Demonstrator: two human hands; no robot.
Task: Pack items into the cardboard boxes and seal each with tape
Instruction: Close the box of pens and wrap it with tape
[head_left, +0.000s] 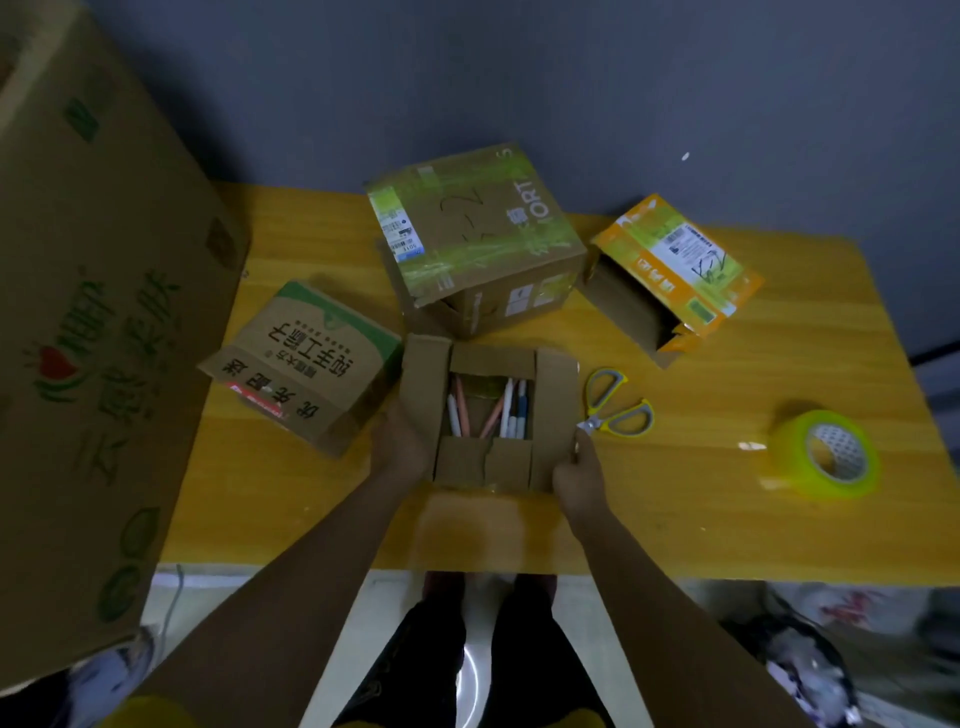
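Small box: a brown cardboard box (491, 415) sits at the near middle of the counter, its four top flaps partly folded in and a square gap open in the centre.
Contents: pens (506, 410) stand and lean inside the gap, white, pink and blue barrels showing; something round and yellowish lies behind them, too dim to name.
Left hand: the left hand (400, 441) is at the box's left side, fingers wrapped on the left flap and wall, so that grip is grasping the box.
Right hand: the right hand (579, 475) holds the near right corner, fingers curled on the right flap; this grip too is grasping the box.
Arms: both bare forearms reach up from the bottom edge and close in on the box from either side.
Other boxes: a bigger taped box (475, 234) with shipping labels stands just behind; a printed box (306, 364) with a green-edged top lies to the left; an orange box (675, 270) with a torn open end lies to the right rear.
Tools: scissors (618, 402) with yellow and grey handles lie just right of the small box, blades closed; a roll of yellow tape (826, 452) stands well to the right.
Counter: a yellow wood-grain counter (675, 519).
Room: a dark grey wall (571, 78) stands behind; a big carton (98, 312) leans in at the left.
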